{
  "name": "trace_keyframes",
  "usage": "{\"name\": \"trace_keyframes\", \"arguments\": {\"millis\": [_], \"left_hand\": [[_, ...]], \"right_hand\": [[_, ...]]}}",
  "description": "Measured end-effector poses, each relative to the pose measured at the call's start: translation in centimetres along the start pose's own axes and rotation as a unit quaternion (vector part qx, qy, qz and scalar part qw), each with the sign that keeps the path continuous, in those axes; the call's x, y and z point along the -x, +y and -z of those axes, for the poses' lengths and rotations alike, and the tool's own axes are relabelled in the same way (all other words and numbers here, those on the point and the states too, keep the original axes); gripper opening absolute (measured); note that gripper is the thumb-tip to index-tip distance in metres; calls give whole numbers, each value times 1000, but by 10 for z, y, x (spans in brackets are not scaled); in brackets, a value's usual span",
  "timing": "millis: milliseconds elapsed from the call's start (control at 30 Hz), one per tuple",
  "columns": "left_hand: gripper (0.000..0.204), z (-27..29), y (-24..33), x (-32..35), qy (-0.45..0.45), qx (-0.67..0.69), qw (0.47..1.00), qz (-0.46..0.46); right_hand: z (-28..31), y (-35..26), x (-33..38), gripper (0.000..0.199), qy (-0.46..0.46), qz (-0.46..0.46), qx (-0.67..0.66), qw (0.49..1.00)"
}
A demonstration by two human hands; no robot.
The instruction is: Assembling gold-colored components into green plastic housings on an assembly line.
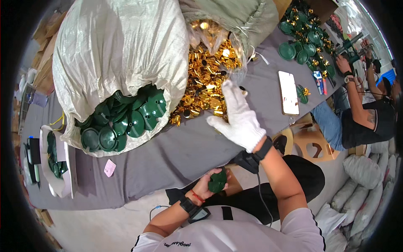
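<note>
A: Holding a dark green plastic disc (218, 181), the bare left hand (207, 185) is closed round its rim, low and close to the body, just off the near edge of the worktop (176, 155).

B: State of the right hand?

A: The right hand (239, 119), in a white knit glove, is released, fingers spread and extended over the worktop toward the heap of gold foil pieces (208, 80). It grasps nothing visible; the fingertips are at the near edge of the heap.

B: Handling properties of the disc?

A: Judged light and stiff: moulded plastic, glossy, so likely somewhat slippery in a bare palm. Grip at the rim, as shown, and leave the raised centre free. The foil pieces look thin and easily crushed; pick them with the fingertips, not a fist.

B: Position relative to the hands?

A: The disc is in the left hand, well below and nearer the body than the right hand. The foil heap lies beyond the right hand, spilling from a clear bag. More green discs (126, 122) fill the mouth of a white woven sack (117, 46) to the left, well apart from both hands.

B: Anything else near?

A: A phone (289, 92) lies on the worktop to the right; another person (361, 109) sits at the far right.
</note>
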State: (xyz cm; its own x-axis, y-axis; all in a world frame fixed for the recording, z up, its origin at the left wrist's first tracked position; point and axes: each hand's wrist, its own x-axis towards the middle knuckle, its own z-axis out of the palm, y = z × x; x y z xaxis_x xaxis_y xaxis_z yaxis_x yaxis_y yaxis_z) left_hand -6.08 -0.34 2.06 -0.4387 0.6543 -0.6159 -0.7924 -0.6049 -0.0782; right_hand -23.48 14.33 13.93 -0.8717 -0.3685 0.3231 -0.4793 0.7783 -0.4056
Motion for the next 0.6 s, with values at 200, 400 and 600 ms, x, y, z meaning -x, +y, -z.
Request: {"name": "trace_keyframes", "arguments": {"millis": [200, 400, 600], "left_hand": [[42, -5, 1, -5, -2, -32, 999, -3], [40, -24, 4, -10, -44, -56, 997, 23], [36, -37, -1, -9, -65, 30, 997, -7]], "right_hand": [[8, 27, 41, 60, 1, -7, -17, 1000], [12, 14, 25, 49, 12, -1, 84, 996], [42, -13, 72, 30, 171, -178, -243, 938]]}}
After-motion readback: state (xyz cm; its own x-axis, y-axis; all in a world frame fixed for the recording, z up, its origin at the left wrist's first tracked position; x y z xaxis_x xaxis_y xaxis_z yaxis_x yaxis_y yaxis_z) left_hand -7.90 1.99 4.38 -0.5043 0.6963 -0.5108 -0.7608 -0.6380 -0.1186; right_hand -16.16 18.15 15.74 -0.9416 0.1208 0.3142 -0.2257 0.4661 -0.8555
